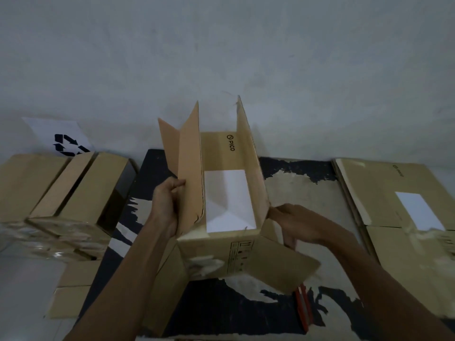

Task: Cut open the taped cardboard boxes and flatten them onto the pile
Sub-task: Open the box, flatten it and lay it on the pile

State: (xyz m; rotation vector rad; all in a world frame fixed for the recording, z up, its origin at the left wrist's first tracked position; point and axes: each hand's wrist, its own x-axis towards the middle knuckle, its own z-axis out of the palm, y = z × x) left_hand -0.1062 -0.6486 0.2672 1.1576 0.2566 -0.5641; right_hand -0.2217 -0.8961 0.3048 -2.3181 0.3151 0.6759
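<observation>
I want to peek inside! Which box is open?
The middle box held by both hands, flaps up. The boxes on the left are shut, and those on the right lie flat.

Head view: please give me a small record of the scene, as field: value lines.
open box: upright, flaps open, white sheet inside
left hand: grips the box's left flap
right hand: at the box's right wall, blurred
cutter: red, on the floor, partly under a flap
flattened pile: right side
taped boxes: left side, unopened

Open box [221, 249]: brown cardboard, flaps raised, centre. Taped boxes [61, 193]: stacked, left. Pile [384, 193]: flattened cardboard, right.
</observation>
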